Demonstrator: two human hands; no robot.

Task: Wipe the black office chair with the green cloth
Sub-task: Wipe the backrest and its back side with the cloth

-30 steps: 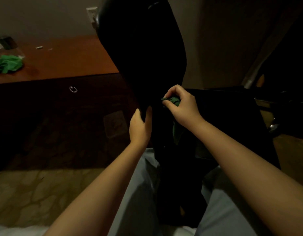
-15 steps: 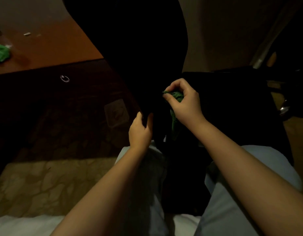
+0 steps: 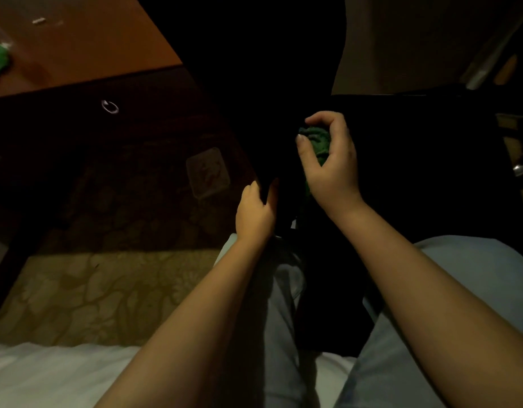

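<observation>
A bunched, nubbly green cloth point(image 3: 316, 139) is held in the right grip point(image 3: 333, 169) against the black chair point(image 3: 254, 69), whose edge is clasped by the left grip point(image 3: 254, 213).

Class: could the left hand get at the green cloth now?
Probably yes: the left hand grips the black chair close below the green cloth in the right hand; it must let go first.

No text, label, brand, number or sign is readable anywhere.
</observation>
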